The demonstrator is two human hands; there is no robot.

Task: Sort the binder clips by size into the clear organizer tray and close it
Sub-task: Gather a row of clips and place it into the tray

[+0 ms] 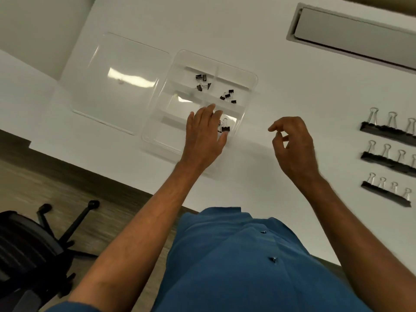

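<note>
The clear organizer tray (157,122) lies open on the white table, its clear lid (117,82) flat to its left. Small black clips (202,81) sit in a far compartment, tinier clips (227,95) in the one to its right, and a medium clip (225,128) in a near right compartment. My left hand (203,136) hovers with straight fingers over that near compartment, beside the medium clip. My right hand (292,145) hangs to the right of the tray with fingers loosely curled, holding nothing. Three rows of larger clips (389,157) stand at the right.
A grey recessed cable hatch (351,32) sits at the table's far right. The table's near edge runs diagonally past my blue shirt. An office chair (29,248) stands on the wood floor at lower left.
</note>
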